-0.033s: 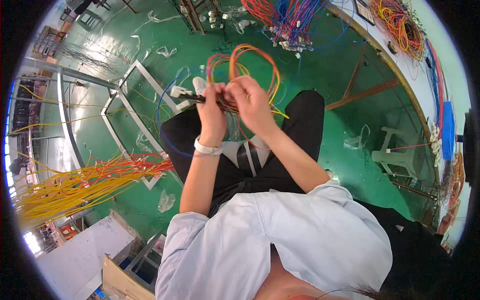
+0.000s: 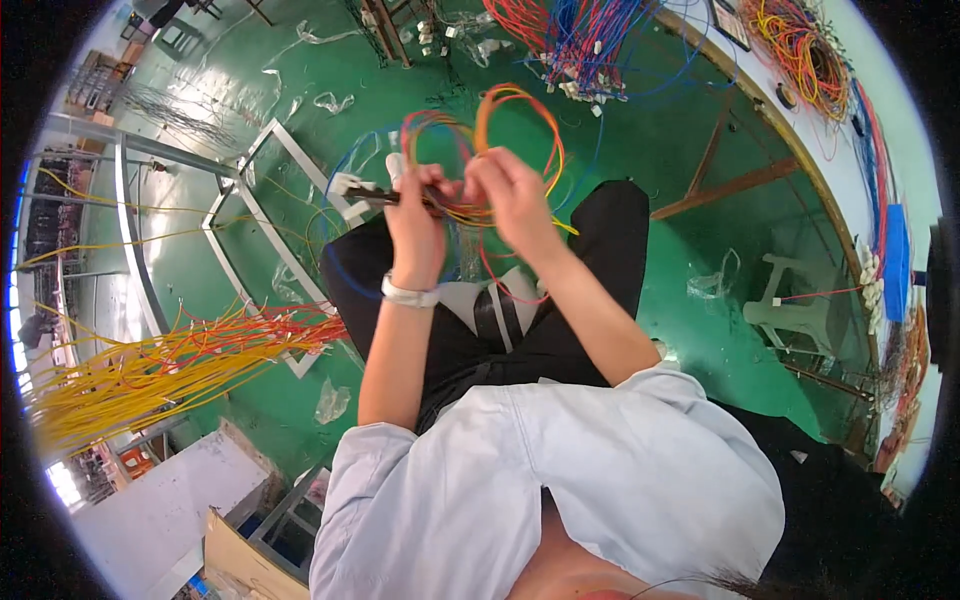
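Note:
Over my knees, a coiled wire harness (image 2: 552, 128) of red, orange and yellow wires is between my two hands. My left hand (image 2: 416, 232) is closed round its dark wrapped end (image 2: 372, 195), where white connectors (image 2: 345, 184) stick out to the left. My right hand (image 2: 516, 205) pinches the wires at the base of the right-hand loop; its fingertips are slightly blurred. Loops rise beyond both hands, and a yellow wire end (image 2: 567, 229) pokes out below my right hand. A blue wire (image 2: 337, 262) curves down to the left.
Left of my legs hangs a thick bundle of yellow and red wires (image 2: 200, 360), near a metal frame (image 2: 225, 245). Red and blue wires (image 2: 585, 50) hang ahead from a curved-looking table (image 2: 840, 165). A plastic stool (image 2: 795, 305) stands at right; plastic scraps (image 2: 333, 400) lie on the floor.
My right hand has shifted a little right, away from my left hand. My left hand has moved slightly left, and the loops have spread apart.

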Motion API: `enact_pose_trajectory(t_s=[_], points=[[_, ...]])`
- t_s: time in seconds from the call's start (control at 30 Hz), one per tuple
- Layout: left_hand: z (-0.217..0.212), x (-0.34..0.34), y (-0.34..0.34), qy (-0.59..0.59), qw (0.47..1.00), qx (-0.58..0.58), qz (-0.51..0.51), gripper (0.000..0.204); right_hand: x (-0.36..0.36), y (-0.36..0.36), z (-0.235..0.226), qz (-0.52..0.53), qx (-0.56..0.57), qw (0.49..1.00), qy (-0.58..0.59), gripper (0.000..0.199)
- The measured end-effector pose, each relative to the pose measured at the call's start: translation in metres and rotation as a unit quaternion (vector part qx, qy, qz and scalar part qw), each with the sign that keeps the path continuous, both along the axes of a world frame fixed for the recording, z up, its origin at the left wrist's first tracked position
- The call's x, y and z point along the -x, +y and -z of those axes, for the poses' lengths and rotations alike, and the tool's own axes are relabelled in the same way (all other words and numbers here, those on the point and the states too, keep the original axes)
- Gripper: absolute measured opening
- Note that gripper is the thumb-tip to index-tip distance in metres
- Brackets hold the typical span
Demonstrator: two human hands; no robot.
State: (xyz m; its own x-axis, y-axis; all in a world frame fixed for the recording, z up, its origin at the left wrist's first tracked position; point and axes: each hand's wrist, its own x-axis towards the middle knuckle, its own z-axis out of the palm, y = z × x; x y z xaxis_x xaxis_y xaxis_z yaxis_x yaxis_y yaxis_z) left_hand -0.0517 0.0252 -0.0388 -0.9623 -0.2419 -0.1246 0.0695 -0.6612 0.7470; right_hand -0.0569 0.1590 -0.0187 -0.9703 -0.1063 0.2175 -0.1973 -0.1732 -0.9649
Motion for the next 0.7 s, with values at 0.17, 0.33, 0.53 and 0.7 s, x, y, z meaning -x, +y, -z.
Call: enact_pose_trajectory(t_s=[0.17,0.33,0.53,0.7], points=[[-0.005,0.01,-0.095,0.039,0.975,-0.219,-0.012,0.018,0.024,0.12,0.033,-0.225,0.629,0.643,-0.375,0.017],[-0.007,0.003,-0.131,0.043,0.988,-0.132,-0.061,0.025,0.039,0.194,0.065,0.17,0.682,0.667,-0.245,0.02],[-0.005,-0.003,-0.052,0.037,0.997,0.067,-0.013,0.027,0.048,0.099,0.05,0.129,0.377,0.917,-0.028,0.031],[-0.017,-0.008,-0.004,0.004,0.994,0.076,0.08,0.016,0.0,-0.002,0.02,-0.06,0.025,0.995,0.078,0.033]])
